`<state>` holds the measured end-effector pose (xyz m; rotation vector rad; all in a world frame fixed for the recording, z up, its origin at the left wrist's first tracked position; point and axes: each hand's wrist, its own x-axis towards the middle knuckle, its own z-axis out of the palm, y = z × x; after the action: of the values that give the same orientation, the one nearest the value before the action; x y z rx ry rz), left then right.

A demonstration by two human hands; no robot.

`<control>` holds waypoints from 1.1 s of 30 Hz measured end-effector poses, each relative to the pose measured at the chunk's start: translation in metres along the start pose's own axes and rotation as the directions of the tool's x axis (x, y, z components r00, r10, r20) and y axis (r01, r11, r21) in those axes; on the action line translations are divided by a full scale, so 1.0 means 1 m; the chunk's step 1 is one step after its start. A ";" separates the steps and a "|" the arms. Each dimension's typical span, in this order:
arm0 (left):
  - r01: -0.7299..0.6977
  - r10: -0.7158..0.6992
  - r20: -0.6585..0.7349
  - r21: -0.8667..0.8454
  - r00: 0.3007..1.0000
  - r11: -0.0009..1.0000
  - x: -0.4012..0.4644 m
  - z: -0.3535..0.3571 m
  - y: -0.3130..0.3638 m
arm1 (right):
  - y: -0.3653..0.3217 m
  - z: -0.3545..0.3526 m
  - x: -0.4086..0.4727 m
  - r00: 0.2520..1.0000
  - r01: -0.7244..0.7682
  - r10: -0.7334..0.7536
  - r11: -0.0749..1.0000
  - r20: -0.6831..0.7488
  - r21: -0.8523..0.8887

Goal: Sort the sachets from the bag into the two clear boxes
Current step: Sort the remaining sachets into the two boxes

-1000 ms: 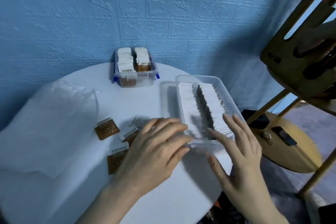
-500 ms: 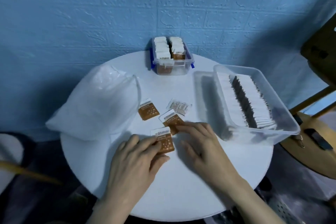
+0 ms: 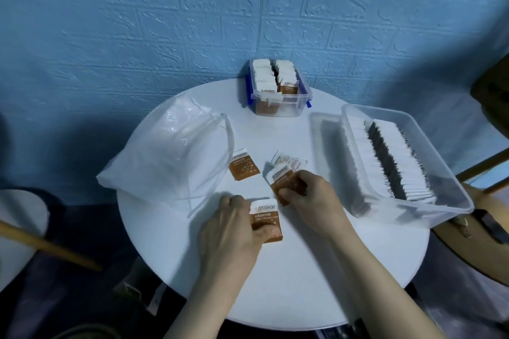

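Sachets are mid-pickup: the left hand (image 3: 234, 226) pinches one brown sachet (image 3: 266, 221), the right hand (image 3: 311, 195) another (image 3: 285, 181); next likely the small box (image 3: 281, 91).

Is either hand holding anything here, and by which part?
Left hand pinches a brown sachet at its left edge; right hand holds another brown sachet by its lower end.
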<state>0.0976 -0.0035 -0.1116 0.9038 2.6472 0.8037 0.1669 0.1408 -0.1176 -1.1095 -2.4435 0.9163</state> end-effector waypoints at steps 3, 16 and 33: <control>0.005 -0.006 -0.006 -0.219 1.000 0.976 0.002 0.005 -0.006 | 0.007 -0.004 -0.011 0.998 0.032 -0.017 0.974 -0.068 0.223; -0.085 0.015 -0.092 -0.821 0.996 0.565 0.001 0.015 -0.018 | -0.003 0.005 -0.061 0.991 -0.134 0.068 0.608 0.116 0.782; -0.074 0.101 -0.029 -0.878 0.994 0.474 -0.001 0.015 -0.028 | 0.011 0.006 0.033 0.964 0.215 -0.249 0.936 -0.095 -0.278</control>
<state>0.0904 -0.0163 -0.1396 0.6942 1.6792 1.8974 0.1484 0.1691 -0.1286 -0.8991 -2.5701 0.4408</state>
